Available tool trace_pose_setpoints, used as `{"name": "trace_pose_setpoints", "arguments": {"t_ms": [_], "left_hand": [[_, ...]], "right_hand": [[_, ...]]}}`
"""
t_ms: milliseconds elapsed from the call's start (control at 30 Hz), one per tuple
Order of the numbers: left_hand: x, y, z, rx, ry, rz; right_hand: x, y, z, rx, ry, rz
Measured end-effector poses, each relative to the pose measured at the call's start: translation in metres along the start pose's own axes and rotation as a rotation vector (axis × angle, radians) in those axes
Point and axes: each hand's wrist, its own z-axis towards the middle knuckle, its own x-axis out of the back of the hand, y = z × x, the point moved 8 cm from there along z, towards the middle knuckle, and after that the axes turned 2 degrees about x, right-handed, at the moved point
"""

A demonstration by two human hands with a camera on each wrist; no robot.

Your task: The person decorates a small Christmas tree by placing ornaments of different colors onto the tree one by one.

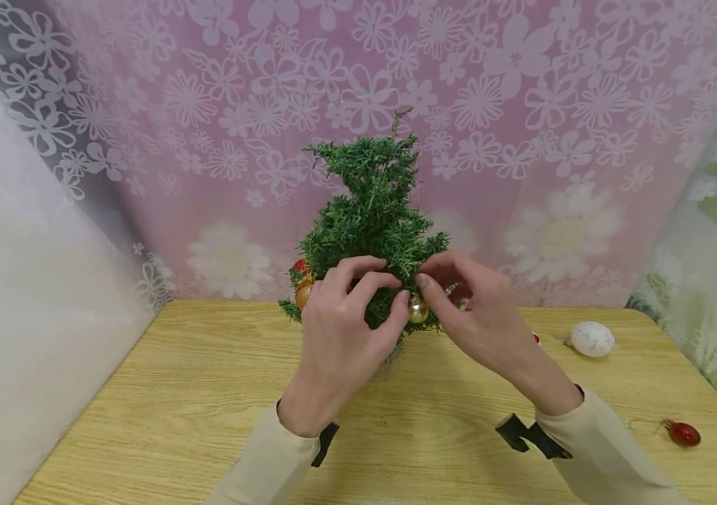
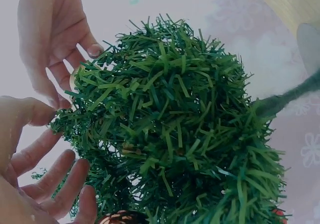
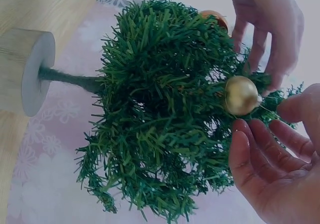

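At the centre of the head view, a small artificial Christmas tree with bushy green needles (image 1: pixel 365 203) stood upright on a pale yellow wood-grain surface (image 1: pixel 219 393). The left hand (image 1: pixel 349 301) pinched a thin green branch (image 1: pixel 409 266) on the tree's right side, its thumb and forefinger almost together. From the other side, the right hand (image 1: pixel 475 301) met the same spot, its thumb and forefinger narrowed to a pinch. A shiny gold ball ornament (image 1: pixel 418 309) hung just below the fingertips, between the hands. A glossy orange ball (image 1: pixel 303 297) and a shiny red ornament (image 1: pixel 299 266) sat at the tree's left edge. Farther right on the surface lay a white speckled egg-shaped ornament (image 1: pixel 592 339) and, nearer the front, a small glossy red ornament (image 1: pixel 683 433). A pink curtain with white flowers (image 1: pixel 365 70) hung behind.

From the left wrist, the tree lay sideways across the view. The left thumb and forefinger met at the branch tip, the other fingers loosely spread, with the right hand just beyond.

From the right wrist, a round pale wooden base (image 3: pixel 37 73) appeared at left. The gold ball rested against the needles, a thin thread (image 3: pixel 270 113) running from its cap to the right hand's pinched fingers.
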Motion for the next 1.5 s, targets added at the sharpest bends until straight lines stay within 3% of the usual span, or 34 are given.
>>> {"name": "trace_pose_setpoints", "arguments": {"t_ms": [300,700,1100,1333,1500], "left_hand": [[0.005,-0.001,-0.007,-0.035,0.010,0.064],[0.010,-0.008,-0.014,-0.035,0.017,0.067],[0.018,-0.012,-0.014,-0.054,0.046,0.039],[0.026,-0.019,-0.018,-0.031,0.056,0.002],[0.033,-0.027,-0.023,-0.015,0.058,-0.028]], "right_hand": [[0.021,0.002,-0.015,0.004,0.051,0.013],[0.046,0.037,-0.047,-0.074,0.058,-0.130],[0.056,0.076,-0.075,-0.120,0.013,-0.261],[0.065,0.091,-0.089,-0.108,-0.032,-0.361],[0.081,0.105,-0.102,-0.176,-0.053,-0.377]]}}
